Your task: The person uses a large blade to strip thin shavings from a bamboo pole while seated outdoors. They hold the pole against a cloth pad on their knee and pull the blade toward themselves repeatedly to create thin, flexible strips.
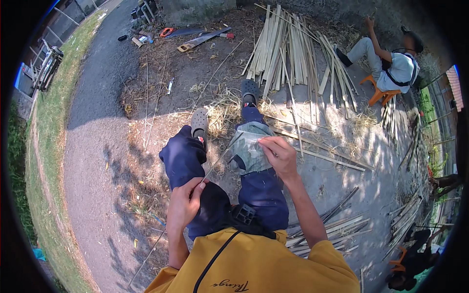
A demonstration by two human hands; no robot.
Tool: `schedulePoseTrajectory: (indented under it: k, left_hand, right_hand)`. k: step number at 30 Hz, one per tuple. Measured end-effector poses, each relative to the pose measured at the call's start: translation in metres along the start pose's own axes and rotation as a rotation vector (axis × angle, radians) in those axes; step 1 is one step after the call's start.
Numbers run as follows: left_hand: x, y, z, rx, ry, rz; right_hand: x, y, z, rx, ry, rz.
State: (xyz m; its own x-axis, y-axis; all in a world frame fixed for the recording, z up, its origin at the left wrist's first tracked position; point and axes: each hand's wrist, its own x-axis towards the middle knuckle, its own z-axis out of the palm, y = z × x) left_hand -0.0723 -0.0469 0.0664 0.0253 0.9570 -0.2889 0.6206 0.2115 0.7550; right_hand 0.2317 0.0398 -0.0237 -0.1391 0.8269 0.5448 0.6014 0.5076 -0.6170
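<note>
My left hand (184,202) is closed around a long thin strip (213,167), which looks like split bamboo. The strip slants up past my left knee, and a thin length shows again behind my left forearm, down to the lower left. A grey-green cloth (249,155) covers my right knee. Over that cloth my right hand (279,154) has thumb and forefinger pinched together. What sits in this pinch is too small to make out.
Pale split strips (286,49) lie piled ahead, with more strips (332,232) at my right. A handsaw (207,38) rests near another orange-handled saw (167,32). Shavings (222,110) surround my feet. A person (398,68) sits on an orange stool (378,93) at the far right.
</note>
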Motion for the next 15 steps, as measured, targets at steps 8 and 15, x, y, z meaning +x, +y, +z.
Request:
schedulePoseTrajectory:
  k: [8,15]
  left_hand:
    - [0.000,0.007,-0.001,0.006,0.018,0.009]
    - [0.004,0.009,0.003,-0.011,0.072,0.147]
  right_hand:
    - [-0.022,0.015,-0.027,0.040,0.169,0.267]
    - [-0.045,0.061,-0.068,-0.048,0.169,0.489]
